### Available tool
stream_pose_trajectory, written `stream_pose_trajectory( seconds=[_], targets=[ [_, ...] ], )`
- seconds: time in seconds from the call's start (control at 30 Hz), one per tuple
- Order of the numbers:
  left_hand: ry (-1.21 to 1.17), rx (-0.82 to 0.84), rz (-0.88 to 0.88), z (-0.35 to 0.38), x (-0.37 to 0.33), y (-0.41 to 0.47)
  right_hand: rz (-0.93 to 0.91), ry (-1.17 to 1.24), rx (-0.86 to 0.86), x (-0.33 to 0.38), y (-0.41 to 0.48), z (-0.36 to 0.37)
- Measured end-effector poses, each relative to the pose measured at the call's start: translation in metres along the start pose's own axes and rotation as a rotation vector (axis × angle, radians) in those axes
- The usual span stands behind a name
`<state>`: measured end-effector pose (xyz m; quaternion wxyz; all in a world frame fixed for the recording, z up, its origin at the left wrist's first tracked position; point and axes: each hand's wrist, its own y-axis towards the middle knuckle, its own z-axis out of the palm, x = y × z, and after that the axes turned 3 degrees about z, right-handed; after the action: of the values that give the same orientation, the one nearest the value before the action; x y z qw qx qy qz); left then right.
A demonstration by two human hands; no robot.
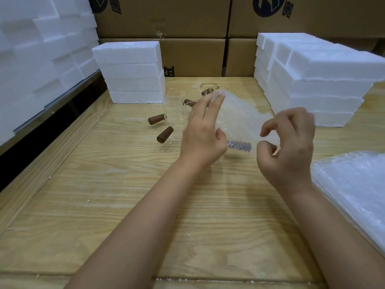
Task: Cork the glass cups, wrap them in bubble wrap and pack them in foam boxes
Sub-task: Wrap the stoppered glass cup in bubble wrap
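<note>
Two bare forearms are stretched over the wooden tabletop [104, 184]. Near its middle a glass cup [217, 161] is held by the left hand [202, 138], whose grip is closed round cup and bubble wrap sheet [239, 119] together. Whether the curled right hand [289, 147] has the sheet's edge pinched cannot be told. Wrapping is judged half done. Corked cups [176, 132] lie unwrapped beyond, and the stacked foam boxes [133, 71] are all closed. Spare wrap [354, 184] is piled at the right, and cardboard cartons [166, 17] are stacked behind.
</note>
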<state>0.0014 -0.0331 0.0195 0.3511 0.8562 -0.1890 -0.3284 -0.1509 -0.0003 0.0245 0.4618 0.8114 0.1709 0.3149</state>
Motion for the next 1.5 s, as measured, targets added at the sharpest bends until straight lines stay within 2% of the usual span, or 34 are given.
stream_pose_trajectory(
  seconds=[0.1,0.2,0.37,0.47,0.53,0.63,0.87,1.0,1.13,1.3,1.5],
  targets=[
    [-0.088,0.031,-0.080,0.000,0.000,0.003,0.002,0.065,0.175,-0.003,-0.002,-0.005],
    [-0.189,0.041,-0.178,-0.001,-0.003,0.009,0.005,-0.032,0.318,-0.007,-0.005,-0.006],
    [-0.276,0.019,-0.294,-0.005,-0.002,0.016,-0.027,-0.278,0.248,-0.005,-0.007,0.002],
    [-0.311,0.002,-0.312,-0.005,-0.002,0.016,0.164,-0.356,0.343,-0.013,-0.012,0.012],
    [-0.312,0.002,-0.325,-0.004,-0.002,0.016,0.324,-0.270,0.464,-0.020,-0.013,0.017],
    [-0.298,0.011,-0.320,-0.004,-0.002,0.016,0.504,0.011,0.559,-0.025,-0.012,0.020],
    [-0.312,0.052,-0.350,-0.007,0.000,0.015,0.627,0.396,0.651,-0.029,-0.001,0.008],
    [-0.365,0.054,-0.367,-0.010,-0.001,0.015,0.637,0.645,0.720,-0.036,0.011,-0.015],
    [-0.414,0.050,-0.388,-0.012,0.002,0.017,0.614,0.842,0.650,-0.037,0.019,-0.030],
    [-0.400,0.086,-0.340,-0.015,0.001,0.015,0.646,0.969,0.384,-0.030,0.022,-0.027],
    [-0.350,0.186,-0.251,-0.013,-0.007,0.014,0.558,0.675,0.184,-0.025,0.019,-0.023]
  ],
)
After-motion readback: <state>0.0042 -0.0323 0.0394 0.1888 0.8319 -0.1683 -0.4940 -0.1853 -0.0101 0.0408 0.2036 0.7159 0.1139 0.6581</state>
